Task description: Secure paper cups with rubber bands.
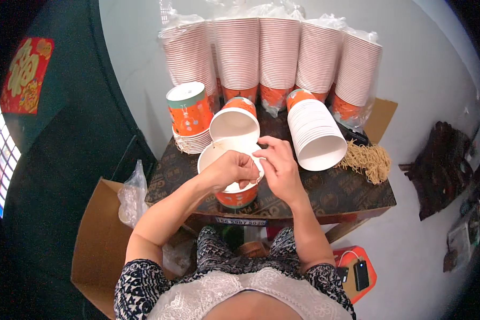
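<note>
An orange paper bucket (237, 199) with a white inside stands at the table's front edge, its mouth facing up. Over its near rim my left hand (230, 170) is closed in a pinch; what lies between its fingertips is too small to make out. On the right side of the same rim, my right hand (280, 169) grips the edge between thumb and fingers. Just behind, another paper bucket (234, 124) lies on its side with its mouth toward me. To the right of my hands lies a bundle of tan cords (367, 161).
Tall bagged stacks of paper buckets (239, 53) line the back of the dark table (330, 192). A nested stack (316, 133) lies on its side at right; an upside-down stack (189, 114) stands at left. A cardboard box (98, 240) and an orange stool (369, 282) flank me.
</note>
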